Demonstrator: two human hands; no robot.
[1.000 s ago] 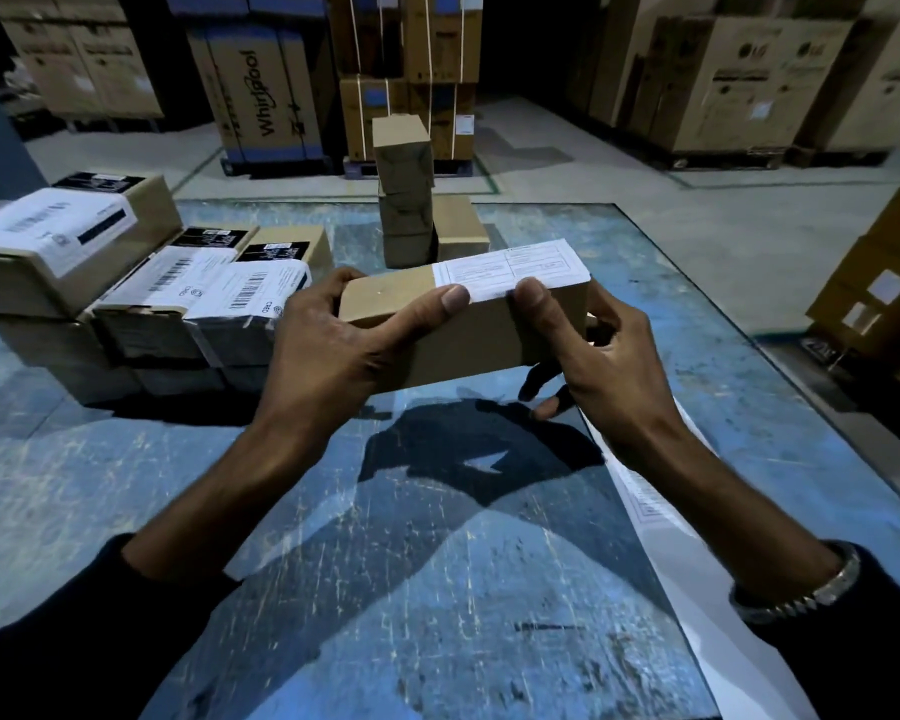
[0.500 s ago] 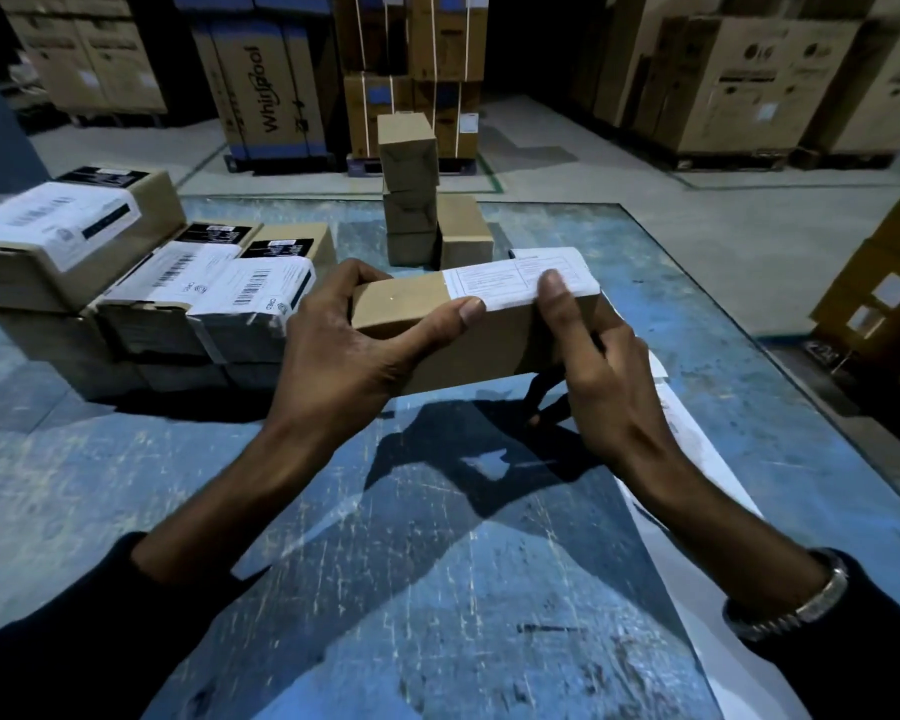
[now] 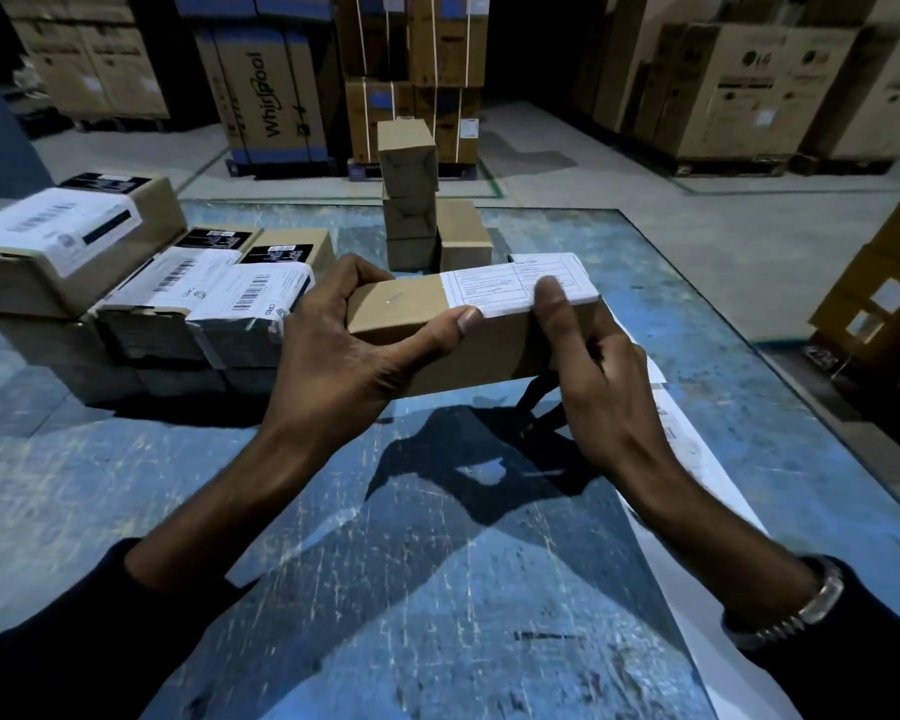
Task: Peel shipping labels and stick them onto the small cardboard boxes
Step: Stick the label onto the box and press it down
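Observation:
I hold a small brown cardboard box point(image 3: 489, 350) above the blue table point(image 3: 437, 589). My left hand point(image 3: 344, 356) grips its left end, thumb along the front top edge and fingers curled over the far side. A white shipping label point(image 3: 494, 288) lies on the right half of the box top. My right hand point(image 3: 593, 387) holds the right end; its thumb presses on the label, and the other fingers are under the box. A white strip of label backing point(image 3: 697, 459) lies on the table below my right forearm.
Labelled boxes point(image 3: 141, 293) are stacked at the left of the table. Unlabelled small boxes point(image 3: 417, 200) stand piled at the far middle. Large appliance cartons point(image 3: 749, 85) stand on the warehouse floor behind, and more cartons point(image 3: 884, 298) at the right.
The box has risen slightly and come nearer. My right thumb has slid from the front edge of the label up onto its top surface.

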